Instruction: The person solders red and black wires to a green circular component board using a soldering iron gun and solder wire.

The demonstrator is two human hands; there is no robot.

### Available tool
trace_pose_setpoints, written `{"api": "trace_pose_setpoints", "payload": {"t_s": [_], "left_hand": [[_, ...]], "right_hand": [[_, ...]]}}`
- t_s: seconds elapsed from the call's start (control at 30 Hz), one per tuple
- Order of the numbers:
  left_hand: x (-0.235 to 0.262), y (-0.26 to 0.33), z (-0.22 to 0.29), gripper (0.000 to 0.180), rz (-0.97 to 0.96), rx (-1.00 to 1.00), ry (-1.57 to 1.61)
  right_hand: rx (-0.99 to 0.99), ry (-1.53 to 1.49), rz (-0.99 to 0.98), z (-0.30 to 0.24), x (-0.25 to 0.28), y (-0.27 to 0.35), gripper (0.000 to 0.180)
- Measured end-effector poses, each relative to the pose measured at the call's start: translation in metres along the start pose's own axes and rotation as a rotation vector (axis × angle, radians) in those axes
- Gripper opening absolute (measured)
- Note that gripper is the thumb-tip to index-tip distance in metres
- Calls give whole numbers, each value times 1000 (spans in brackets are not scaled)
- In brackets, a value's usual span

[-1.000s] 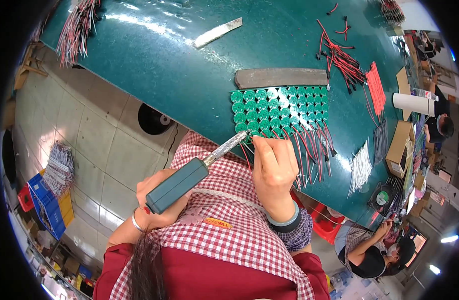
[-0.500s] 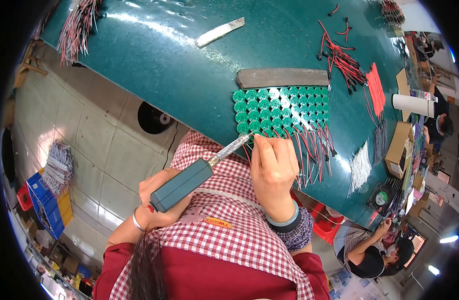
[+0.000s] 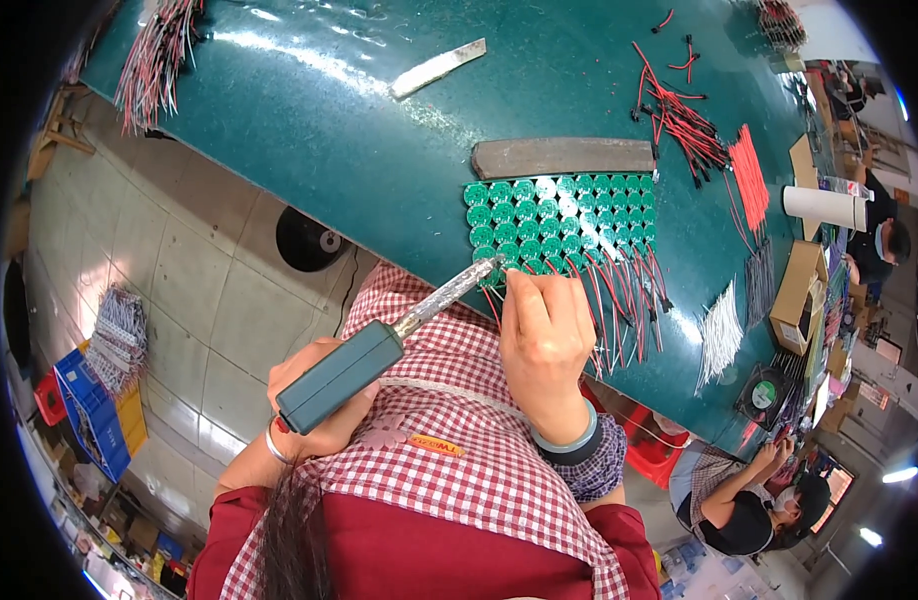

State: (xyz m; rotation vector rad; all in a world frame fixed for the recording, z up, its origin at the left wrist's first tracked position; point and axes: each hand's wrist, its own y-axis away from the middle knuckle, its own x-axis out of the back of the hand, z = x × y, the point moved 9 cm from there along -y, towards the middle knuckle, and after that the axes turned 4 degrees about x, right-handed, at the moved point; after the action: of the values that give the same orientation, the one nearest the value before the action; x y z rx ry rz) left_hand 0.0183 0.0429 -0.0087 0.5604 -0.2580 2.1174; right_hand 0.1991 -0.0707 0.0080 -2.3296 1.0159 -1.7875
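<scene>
Head view: the left hand [image 3: 314, 400] is wrapped around the teal handle of a soldering iron [image 3: 379, 345], fingers curled tight about it. The iron's foil-wrapped shaft slants up and to the right, and its tip sits at the near left corner of a panel [image 3: 559, 222] of round green boards lying on the teal table [image 3: 309, 130].

The right hand [image 3: 544, 335] rests at the panel's near edge, just right of the tip. Its fingers are drawn together and point at the boards; whether they pinch a wire cannot be told, since the hand's back hides them. Red and black wires [image 3: 619, 300] trail from the panel's near rows over the table edge beside this hand.

A grey metal bar [image 3: 564, 157] lies along the panel's far edge, touching it. A pale flat strip [image 3: 439, 68] lies apart, further up the table. Loose red-black leads [image 3: 684, 120] are scattered to the right, with a neat red bundle [image 3: 747, 175] beside them.

A white cylinder [image 3: 824, 207] lies on its side near the right edge, and below it stands an open brown carton [image 3: 797, 295]. A small fan [image 3: 764, 392] sits at the near right corner. On the floor at left are a blue crate [image 3: 89, 410] and a yellow box [image 3: 131, 420]. Another person [image 3: 729, 500] sits at lower right.
</scene>
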Motion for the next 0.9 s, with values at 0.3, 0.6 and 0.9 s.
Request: {"api": "trace_pose_setpoints", "payload": {"t_s": [0.3, 0.6, 0.9], "left_hand": [[-22, 12, -43, 28, -39, 136, 6], [-17, 7, -45, 26, -45, 185, 63], [-12, -1, -12, 28, 175, -22, 322]], "right_hand": [[-61, 43, -62, 17, 0, 5, 19], [-60, 337, 230, 163, 75, -64, 16], [-296, 161, 77, 278, 39, -33, 14]]}}
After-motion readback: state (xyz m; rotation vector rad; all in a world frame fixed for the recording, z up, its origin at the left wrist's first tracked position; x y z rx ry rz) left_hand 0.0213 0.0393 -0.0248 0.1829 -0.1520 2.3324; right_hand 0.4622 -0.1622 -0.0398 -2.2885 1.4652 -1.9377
